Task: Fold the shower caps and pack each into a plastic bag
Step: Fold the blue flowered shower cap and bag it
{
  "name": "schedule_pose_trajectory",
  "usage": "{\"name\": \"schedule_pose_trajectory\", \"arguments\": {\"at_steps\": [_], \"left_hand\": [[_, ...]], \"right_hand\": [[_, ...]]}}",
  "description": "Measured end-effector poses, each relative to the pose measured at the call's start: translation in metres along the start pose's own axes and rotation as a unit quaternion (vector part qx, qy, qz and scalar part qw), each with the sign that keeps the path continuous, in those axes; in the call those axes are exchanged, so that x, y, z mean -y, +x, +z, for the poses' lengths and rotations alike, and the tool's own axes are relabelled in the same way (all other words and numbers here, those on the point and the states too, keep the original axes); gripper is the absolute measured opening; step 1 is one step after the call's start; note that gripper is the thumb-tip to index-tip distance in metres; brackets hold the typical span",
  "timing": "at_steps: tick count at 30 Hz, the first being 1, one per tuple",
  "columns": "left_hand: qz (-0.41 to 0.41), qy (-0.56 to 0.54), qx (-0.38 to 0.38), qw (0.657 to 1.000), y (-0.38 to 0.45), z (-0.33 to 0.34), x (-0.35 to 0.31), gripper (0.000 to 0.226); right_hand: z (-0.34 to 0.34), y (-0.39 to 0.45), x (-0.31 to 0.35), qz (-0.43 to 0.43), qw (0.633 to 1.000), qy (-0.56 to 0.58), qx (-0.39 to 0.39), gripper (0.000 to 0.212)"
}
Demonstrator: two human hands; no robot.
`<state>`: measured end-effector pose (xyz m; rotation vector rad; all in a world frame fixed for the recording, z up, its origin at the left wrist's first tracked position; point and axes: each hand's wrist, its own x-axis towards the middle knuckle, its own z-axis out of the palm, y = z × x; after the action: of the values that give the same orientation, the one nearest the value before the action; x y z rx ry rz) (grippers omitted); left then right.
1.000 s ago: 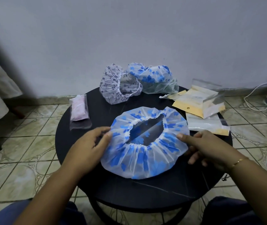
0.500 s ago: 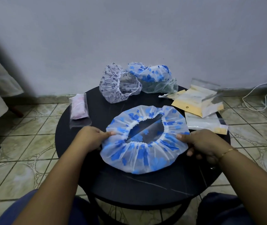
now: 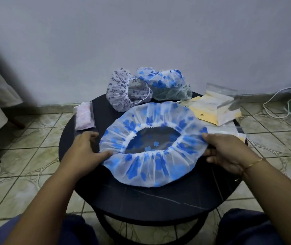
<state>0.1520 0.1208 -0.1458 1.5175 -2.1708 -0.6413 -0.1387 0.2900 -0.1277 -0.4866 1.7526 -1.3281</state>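
Two hands hold one blue-flowered shower cap (image 3: 151,156) spread flat, opening up, at the centre of the round black table (image 3: 141,200). Left hand (image 3: 86,152) pinches the rim at 9 o'clock, thumb on top, other fingers curled beneath. Right hand (image 3: 224,152) pinches the rim at 3 o'clock the same way.

Handling, judged: thin film, very light, limp, slippery; the elastic band (image 3: 151,138) gathers it and will likely spring back. Best held at opposite points of the outer edge, as now.

Change against the earlier frames: the cap is stretched wider, its opening rounder and larger. Two more caps (image 3: 128,91) sit at 12 o'clock, empty bags (image 3: 213,106) at 2 o'clock, a packed bag (image 3: 84,115) at 10 o'clock.
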Motion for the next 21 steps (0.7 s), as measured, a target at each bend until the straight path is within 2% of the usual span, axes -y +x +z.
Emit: {"name": "schedule_pose_trajectory", "arguments": {"at_steps": [2, 4, 7, 11, 14, 16, 19, 21], "left_hand": [[0.094, -0.006, 0.003, 0.996, -0.006, 0.001, -0.002, 0.087], [0.108, -0.044, 0.031, 0.993, -0.008, 0.005, -0.005, 0.084], [-0.008, -0.138, 0.024, 0.990, -0.006, 0.014, -0.009, 0.066], [-0.109, -0.140, -0.049, 0.983, 0.004, 0.014, -0.007, 0.065], [-0.150, -0.173, -0.022, 0.973, 0.009, 0.011, -0.003, 0.065], [-0.150, -0.232, -0.009, 0.961, 0.011, 0.013, -0.004, 0.047], [-0.165, -0.356, 0.010, 0.920, 0.011, 0.013, -0.009, 0.020], [-0.175, -0.415, 0.061, 0.891, 0.009, 0.008, -0.012, 0.023]], "right_hand": [[0.005, -0.002, 0.001, -0.010, 0.999, 0.034, 0.016, 0.034], [0.008, -0.003, 0.002, -0.008, 1.000, -0.005, -0.009, 0.046], [0.009, -0.006, 0.000, 0.004, 0.990, -0.133, -0.043, 0.054], [0.016, -0.008, -0.002, 0.002, 0.982, -0.188, -0.029, 0.065], [0.024, -0.007, -0.003, -0.014, 0.975, -0.218, -0.045, 0.054], [0.028, -0.006, -0.003, -0.022, 0.977, -0.204, -0.047, 0.038], [0.029, -0.005, -0.001, -0.009, 0.990, -0.139, -0.029, 0.022], [0.029, -0.004, 0.001, 0.018, 0.996, -0.087, -0.006, 0.017]]}}
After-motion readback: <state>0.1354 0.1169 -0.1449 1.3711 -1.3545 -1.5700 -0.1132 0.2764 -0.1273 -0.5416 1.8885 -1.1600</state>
